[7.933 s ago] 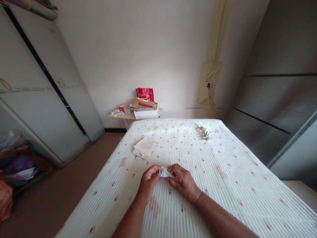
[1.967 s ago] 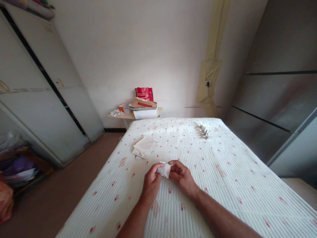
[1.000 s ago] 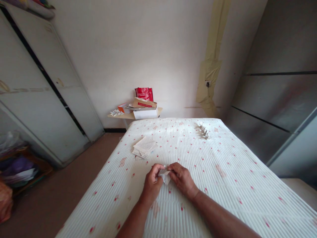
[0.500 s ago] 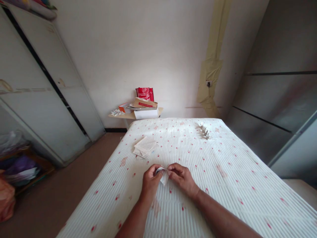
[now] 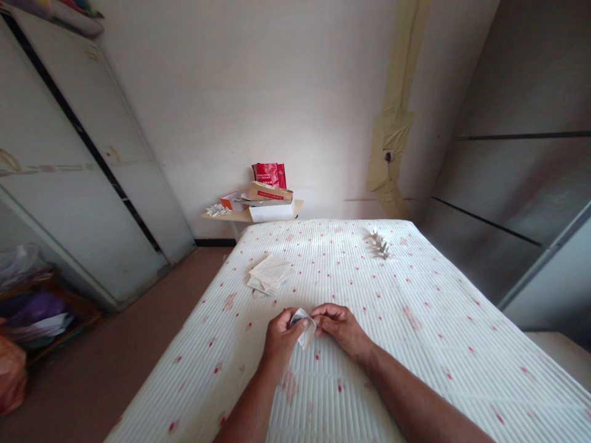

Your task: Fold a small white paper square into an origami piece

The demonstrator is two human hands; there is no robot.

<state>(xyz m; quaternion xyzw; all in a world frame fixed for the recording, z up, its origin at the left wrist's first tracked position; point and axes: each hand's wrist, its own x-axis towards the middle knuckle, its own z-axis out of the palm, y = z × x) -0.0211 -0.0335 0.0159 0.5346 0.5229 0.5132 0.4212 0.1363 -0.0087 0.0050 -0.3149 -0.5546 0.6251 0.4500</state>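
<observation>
A small folded piece of paper (image 5: 305,335), pale with grey print, is held between my two hands above the bed. My left hand (image 5: 282,332) pinches its left side between thumb and fingers. On the right edge, the fingertips of my right hand (image 5: 339,326) are closed on the same paper. A stack of printed paper sheets (image 5: 270,272) lies on the patterned bedspread (image 5: 323,394) beyond my left hand. Farther off at the right sits a small cluster of grey folded pieces (image 5: 380,245).
Behind the bed's left corner, a small table (image 5: 240,215) holds a white box (image 5: 272,212), a red bag (image 5: 269,175) and a pile of small white pieces (image 5: 218,210). Cabinets (image 5: 92,154) stand left; a grey wardrobe (image 5: 521,166) stands right.
The paper between my hands has been turned or opened a little, so more of its face shows. Both hands stay in nearly the same place.
</observation>
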